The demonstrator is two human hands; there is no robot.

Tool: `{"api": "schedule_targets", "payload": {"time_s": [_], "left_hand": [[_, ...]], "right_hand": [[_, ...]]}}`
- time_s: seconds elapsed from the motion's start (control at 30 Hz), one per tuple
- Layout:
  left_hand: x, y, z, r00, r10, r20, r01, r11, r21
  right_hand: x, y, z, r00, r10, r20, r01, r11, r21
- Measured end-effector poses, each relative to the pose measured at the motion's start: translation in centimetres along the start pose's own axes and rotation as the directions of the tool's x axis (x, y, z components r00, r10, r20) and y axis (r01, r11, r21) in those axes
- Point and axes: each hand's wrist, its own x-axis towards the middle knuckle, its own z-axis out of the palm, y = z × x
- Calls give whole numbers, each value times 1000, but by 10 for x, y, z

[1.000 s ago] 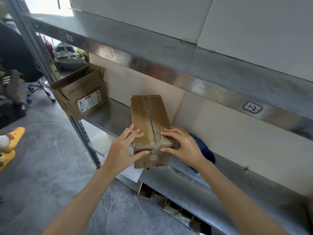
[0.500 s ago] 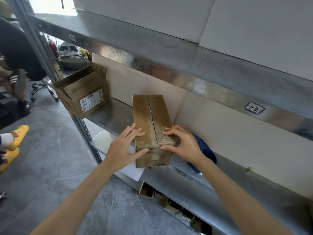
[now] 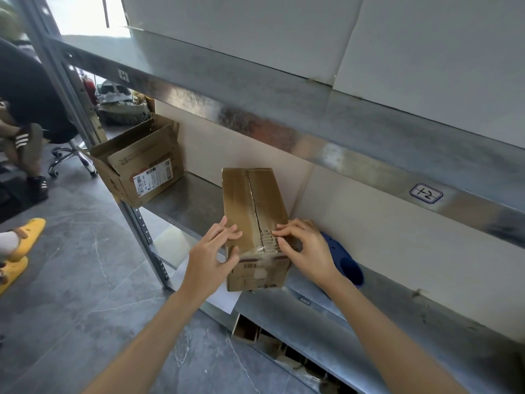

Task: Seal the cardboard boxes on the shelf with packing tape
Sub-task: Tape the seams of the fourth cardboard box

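Matt, scuffed brown cardboard box (image 3: 252, 200), glossy clear tape (image 3: 250, 253) across its near end. Shelf (image 3: 193, 200): dull mottled galvanised metal. At its 3 o'clock, a smooth blue plastic-looking object (image 3: 349, 265). Floor (image 3: 85, 251): smooth grey veined stone.

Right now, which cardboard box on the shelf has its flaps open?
The labelled box at the left end of the shelf: its flaps stand open. The narrow box under the left hand and right hand has its flaps folded shut.
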Motion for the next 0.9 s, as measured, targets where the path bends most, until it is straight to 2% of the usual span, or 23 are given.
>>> {"api": "schedule_targets", "payload": {"time_s": [0.13, 0.33, 0.9], "left_hand": [[-1, -3, -5, 998, 3, 62, 1, 998, -58], [0, -4, -11, 990, 13, 138, -1, 996, -86], [3, -8, -16, 981, -33, 190, 59, 989, -135]], "right_hand": [[2, 2, -1, 1000, 4, 23, -4, 999, 40], [-4, 1, -16, 990, 19, 139, -35, 993, 115], [-3, -7, -27, 978, 61, 200, -91, 986, 143]]}}
